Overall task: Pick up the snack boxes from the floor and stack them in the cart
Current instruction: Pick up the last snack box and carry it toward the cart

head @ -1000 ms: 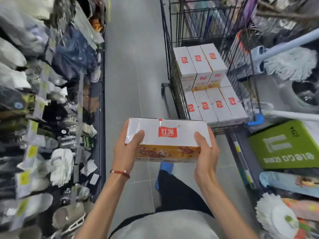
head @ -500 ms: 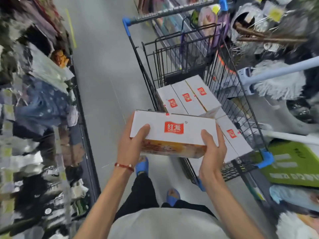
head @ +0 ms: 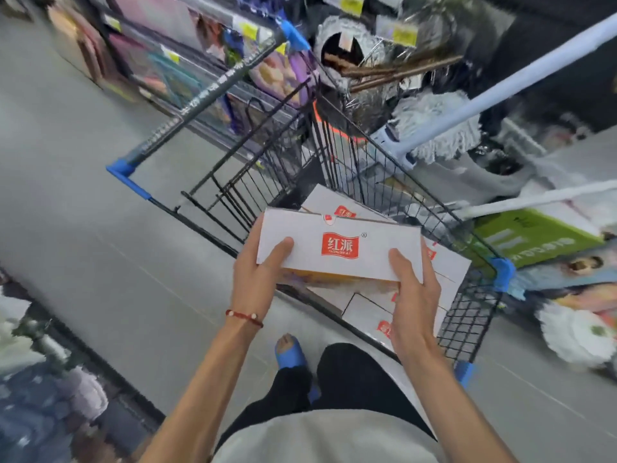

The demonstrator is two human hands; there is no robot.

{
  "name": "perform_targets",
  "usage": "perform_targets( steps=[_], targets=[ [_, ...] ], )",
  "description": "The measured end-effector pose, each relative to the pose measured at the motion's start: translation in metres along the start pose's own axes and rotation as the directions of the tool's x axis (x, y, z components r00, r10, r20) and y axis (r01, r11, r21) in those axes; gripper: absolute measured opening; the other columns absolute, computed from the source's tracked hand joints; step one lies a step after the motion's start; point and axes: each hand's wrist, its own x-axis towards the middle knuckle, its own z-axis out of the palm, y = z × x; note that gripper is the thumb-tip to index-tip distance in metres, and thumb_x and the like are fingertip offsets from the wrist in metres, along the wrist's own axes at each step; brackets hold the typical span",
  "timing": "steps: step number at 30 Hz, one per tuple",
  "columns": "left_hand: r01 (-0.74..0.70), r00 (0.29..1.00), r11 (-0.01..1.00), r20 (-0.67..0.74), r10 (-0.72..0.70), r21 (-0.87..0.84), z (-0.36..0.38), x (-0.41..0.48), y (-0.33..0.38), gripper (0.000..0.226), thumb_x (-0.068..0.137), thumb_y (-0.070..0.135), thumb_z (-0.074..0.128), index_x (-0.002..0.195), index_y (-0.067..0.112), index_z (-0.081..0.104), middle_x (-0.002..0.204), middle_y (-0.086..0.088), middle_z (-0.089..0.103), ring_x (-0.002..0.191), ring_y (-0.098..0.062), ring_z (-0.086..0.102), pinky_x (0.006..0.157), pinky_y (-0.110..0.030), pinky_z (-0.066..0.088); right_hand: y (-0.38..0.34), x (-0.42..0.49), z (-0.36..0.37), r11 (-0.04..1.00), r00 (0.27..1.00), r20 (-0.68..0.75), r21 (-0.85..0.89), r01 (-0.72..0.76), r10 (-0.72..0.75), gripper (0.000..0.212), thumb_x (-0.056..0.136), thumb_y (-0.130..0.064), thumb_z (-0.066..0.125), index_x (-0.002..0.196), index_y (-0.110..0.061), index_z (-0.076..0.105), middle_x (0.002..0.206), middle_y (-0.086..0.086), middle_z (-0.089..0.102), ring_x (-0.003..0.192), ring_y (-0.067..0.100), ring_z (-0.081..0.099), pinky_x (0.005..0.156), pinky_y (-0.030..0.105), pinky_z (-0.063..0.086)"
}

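Note:
I hold a white snack box (head: pixel 340 243) with a red logo over the near side of the black wire cart (head: pixel 377 165). My left hand (head: pixel 258 275) grips its left end, thumb on top. My right hand (head: pixel 412 289) grips its right end the same way. Under and behind the held box, several matching white boxes (head: pixel 445 267) lie stacked inside the cart, partly hidden by the box and my hands.
The cart's dark handle bar with blue corner caps (head: pixel 125 168) points to the far left. Mops with pale handles (head: pixel 434 128) and a green carton (head: pixel 534 238) crowd the cart's right side. Grey floor (head: pixel 83 212) stretches left; my blue slipper (head: pixel 288 354) stands near the cart.
The view has swung right and down over the cart. The box in both hands has moved forward, from in front of the cart's side to above the stacked boxes.

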Motion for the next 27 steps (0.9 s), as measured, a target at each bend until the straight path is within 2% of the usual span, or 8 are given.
perform_targets(
  steps=[2,5,7,10,15,18,24,27],
  targets=[
    [-0.004,0.998,1.0,0.065,0.003,0.018,0.002,0.023,0.007,0.046,0.098,0.02,0.064,0.142,0.024,0.056,0.125,0.005,0.07,0.106,-0.004,0.069,0.081,-0.023,0.06,-0.006,0.008,0.007,0.999,0.999,-0.044,-0.027,0.022,-0.023,0.057,0.1,-0.024,0.068,0.153,-0.037,0.051,0.128,-0.019,0.073,0.12,-0.001,0.066,0.112,0.033,0.046],
    [0.022,0.984,1.0,0.178,-0.022,0.005,0.009,0.056,0.012,0.048,0.099,0.019,0.063,0.145,0.025,0.052,0.13,0.0,0.069,0.111,-0.013,0.07,0.08,-0.038,0.063,-0.012,0.024,0.015,0.998,0.996,-0.085,-0.054,0.026,-0.03,0.06,0.1,-0.027,0.068,0.154,-0.042,0.047,0.121,-0.022,0.074,0.109,-0.009,0.065,0.106,0.029,0.047],
    [0.009,0.976,0.999,0.215,-0.019,0.044,0.016,0.076,0.013,0.047,0.098,0.025,0.066,0.143,0.03,0.054,0.13,0.004,0.069,0.118,-0.018,0.067,0.097,-0.05,0.057,-0.013,0.036,0.018,0.998,0.992,-0.117,-0.055,0.03,-0.036,0.062,0.1,-0.027,0.068,0.155,-0.044,0.045,0.125,-0.02,0.074,0.114,-0.006,0.065,0.103,0.028,0.049],
    [-0.028,0.967,0.996,0.255,0.004,0.089,0.032,0.102,0.017,0.046,0.096,0.028,0.067,0.14,0.035,0.056,0.131,0.009,0.068,0.123,-0.013,0.063,0.109,-0.046,0.048,-0.013,0.058,0.019,0.998,0.988,-0.145,-0.044,0.047,-0.053,0.062,0.101,-0.026,0.068,0.154,-0.046,0.044,0.126,-0.023,0.073,0.115,-0.006,0.065,0.092,0.023,0.049],
    [-0.048,0.948,0.989,0.319,0.0,0.142,0.069,0.153,0.026,0.056,0.086,0.044,0.071,0.139,0.031,0.057,0.135,0.0,0.065,0.126,-0.022,0.06,0.107,-0.053,0.049,-0.016,0.105,0.015,0.997,0.984,-0.16,-0.028,0.075,-0.078,0.061,0.101,-0.022,0.068,0.156,-0.033,0.044,0.138,-0.013,0.067,0.129,0.006,0.062,0.102,0.022,0.052],
    [-0.029,0.935,0.988,0.355,-0.028,0.153,0.089,0.186,0.028,0.056,0.089,0.042,0.07,0.141,0.027,0.055,0.134,0.0,0.066,0.125,-0.022,0.062,0.107,-0.052,0.049,-0.02,0.137,0.017,0.997,0.984,-0.165,-0.027,0.071,-0.074,0.06,0.1,-0.02,0.069,0.153,-0.035,0.044,0.137,-0.017,0.066,0.127,0.001,0.061,0.097,0.016,0.051],
    [0.053,0.915,0.986,0.387,-0.111,0.157,0.117,0.238,0.018,0.052,0.092,0.036,0.07,0.141,0.029,0.054,0.131,-0.002,0.068,0.123,-0.027,0.064,0.106,-0.055,0.049,-0.018,0.19,0.022,0.998,0.985,-0.167,-0.046,0.034,-0.041,0.069,0.1,-0.016,0.07,0.159,-0.028,0.035,0.146,-0.009,0.061,0.131,0.005,0.06,0.101,0.021,0.052],
    [0.056,0.9,0.987,0.42,-0.115,0.148,0.129,0.263,0.011,0.044,0.097,0.026,0.067,0.139,0.025,0.055,0.126,0.004,0.07,0.119,-0.019,0.066,0.102,-0.045,0.054,-0.012,0.211,0.027,0.999,0.982,-0.187,-0.053,-0.007,-0.003,0.07,0.101,-0.014,0.068,0.16,-0.026,0.032,0.148,-0.006,0.059,0.129,0.004,0.061,0.097,0.018,0.053]
  ],
)
